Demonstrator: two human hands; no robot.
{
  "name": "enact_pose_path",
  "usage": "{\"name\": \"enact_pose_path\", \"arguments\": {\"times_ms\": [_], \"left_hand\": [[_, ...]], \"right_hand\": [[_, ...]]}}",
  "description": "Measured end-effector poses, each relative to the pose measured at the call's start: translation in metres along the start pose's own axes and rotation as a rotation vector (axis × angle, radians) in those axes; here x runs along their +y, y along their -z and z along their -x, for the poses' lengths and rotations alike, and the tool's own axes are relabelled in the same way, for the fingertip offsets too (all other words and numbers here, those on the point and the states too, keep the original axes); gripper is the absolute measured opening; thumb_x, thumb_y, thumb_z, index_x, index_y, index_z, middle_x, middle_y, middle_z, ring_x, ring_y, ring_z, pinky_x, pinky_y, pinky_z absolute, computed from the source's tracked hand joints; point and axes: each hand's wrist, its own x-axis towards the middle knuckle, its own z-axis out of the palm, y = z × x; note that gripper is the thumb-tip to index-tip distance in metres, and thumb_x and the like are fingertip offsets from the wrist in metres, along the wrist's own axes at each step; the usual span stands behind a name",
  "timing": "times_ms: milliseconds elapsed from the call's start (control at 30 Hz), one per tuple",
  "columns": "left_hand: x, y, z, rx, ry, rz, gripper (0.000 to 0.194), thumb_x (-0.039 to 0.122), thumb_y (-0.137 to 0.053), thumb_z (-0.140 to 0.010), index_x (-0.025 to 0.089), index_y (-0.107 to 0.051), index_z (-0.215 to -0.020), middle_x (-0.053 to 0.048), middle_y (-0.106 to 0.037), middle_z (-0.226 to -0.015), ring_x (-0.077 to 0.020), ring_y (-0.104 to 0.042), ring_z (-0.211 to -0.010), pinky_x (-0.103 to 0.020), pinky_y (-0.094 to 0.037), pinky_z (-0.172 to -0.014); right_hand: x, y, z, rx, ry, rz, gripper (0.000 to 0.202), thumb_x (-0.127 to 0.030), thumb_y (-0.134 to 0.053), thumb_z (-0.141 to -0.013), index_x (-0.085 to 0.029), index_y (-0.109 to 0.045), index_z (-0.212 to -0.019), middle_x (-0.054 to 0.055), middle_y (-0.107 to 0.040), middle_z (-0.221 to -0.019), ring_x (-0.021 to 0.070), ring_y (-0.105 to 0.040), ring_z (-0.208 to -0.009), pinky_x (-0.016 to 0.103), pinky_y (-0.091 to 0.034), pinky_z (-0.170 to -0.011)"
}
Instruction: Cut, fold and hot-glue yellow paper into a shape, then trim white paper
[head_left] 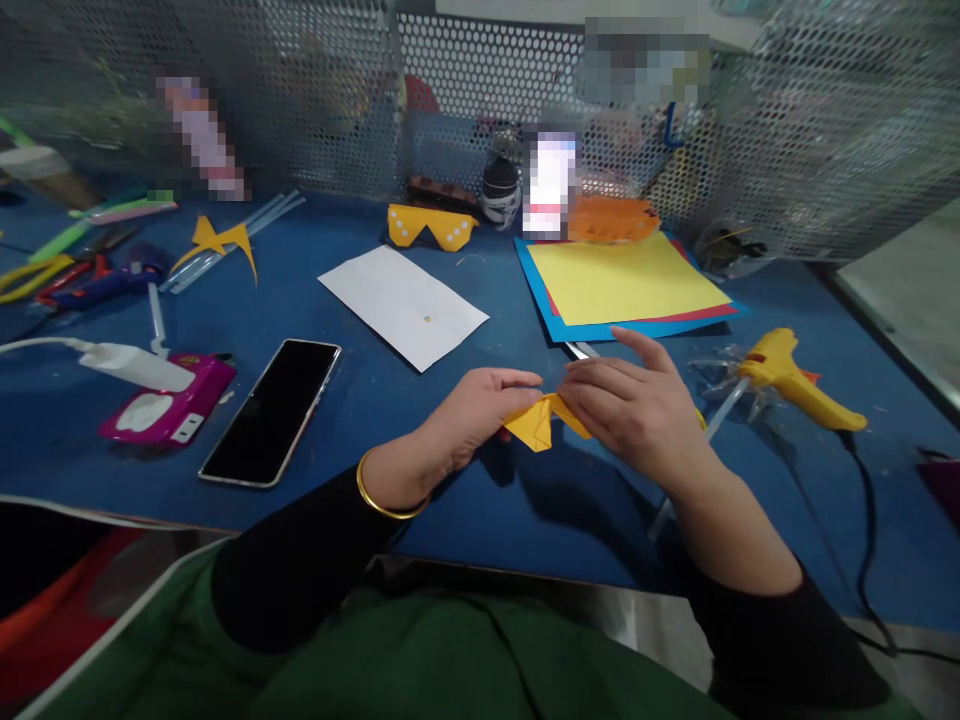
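Folded orange paper piece (pixel 537 421), centre of frame, held just above the blue table (pixel 450 500). Left hand (pixel 469 415) pinches its left end, thumb and fingers closed on the paper; right hand (pixel 637 405) covers its right end, fingers curled onto the fold, index finger lifted. Step in hand, by the look of it: a crease being pressed or adjusted mid-fold. Next move likely calls for a firm pinch w/ both hands and edges kept aligned, since the piece is small and partly hidden under the right hand.

Right of the hands: yellow glue gun (pixel 795 385), lying on the table, cord trailing to lower right. Upper centre-right: stack of coloured paper sheets (pixel 622 280), yellow on top. Upper centre: white sheet (pixel 403 305); beyond it a finished yellow folded shape (pixel 431 226). Left of centre: black phone (pixel 271 411), face up; further left a pink box (pixel 169 400). Top: perforated metal screen (pixel 825 130).
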Motion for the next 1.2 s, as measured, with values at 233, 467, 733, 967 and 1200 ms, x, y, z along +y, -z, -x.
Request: {"name": "enact_pose_path", "arguments": {"times_ms": [233,467,733,967,1200], "left_hand": [[-0.001,0.001,-0.001,0.0,-0.059,-0.031,0.046,0.019,-0.065,-0.079,0.008,-0.069,-0.123,-0.005,-0.071,-0.074,-0.011,-0.057,-0.06,-0.022,-0.041,-0.052],[-0.007,0.003,-0.003,0.015,-0.253,-0.283,0.051,0.017,-0.061,-0.08,0.008,-0.066,-0.129,-0.008,-0.078,-0.087,-0.0156,-0.065,-0.072,-0.028,-0.05,-0.068],[-0.007,0.0,-0.001,-0.01,-0.381,-0.522,0.042,0.016,-0.056,-0.082,0.016,-0.072,-0.121,-0.005,-0.08,-0.095,-0.0178,-0.07,-0.081,-0.029,-0.052,-0.074],[-0.005,0.001,-0.001,0.05,-0.358,-0.52,0.049,0.019,-0.063,-0.08,0.015,-0.066,-0.129,-0.003,-0.079,-0.082,-0.0183,-0.071,-0.078,-0.029,-0.054,-0.072],[-0.006,0.003,-0.004,0.011,-0.288,-0.37,0.049,0.018,-0.069,-0.076,0.011,-0.067,-0.124,-0.007,-0.081,-0.087,-0.0196,-0.074,-0.085,-0.03,-0.056,-0.078]], "right_hand": [[-0.001,-0.001,0.001,0.03,-0.006,-0.074,0.027,-0.017,-0.046,-0.099,-0.026,-0.072,-0.095,0.003,-0.078,-0.1,0.0208,-0.07,-0.105,0.048,-0.036,-0.112],[0.006,-0.01,0.005,-0.018,-0.396,-0.364,0.014,-0.031,-0.063,-0.09,-0.025,-0.076,-0.09,0.004,-0.08,-0.094,0.0247,-0.073,-0.091,0.051,-0.044,-0.103],[-0.011,-0.012,0.0,-0.067,-0.756,-0.831,0.019,-0.034,-0.073,-0.074,-0.019,-0.076,-0.085,0.005,-0.078,-0.082,0.0206,-0.07,-0.074,0.031,-0.055,-0.065],[-0.017,-0.011,0.0,-0.016,-0.838,-0.898,0.017,-0.032,-0.074,-0.072,-0.018,-0.075,-0.08,0.004,-0.074,-0.075,0.014,-0.062,-0.06,0.026,-0.049,-0.052],[-0.017,-0.011,0.001,-0.033,-0.899,-0.984,0.02,-0.033,-0.076,-0.07,-0.017,-0.074,-0.082,0.001,-0.069,-0.069,0.0125,-0.057,-0.055,0.026,-0.048,-0.049]]}}
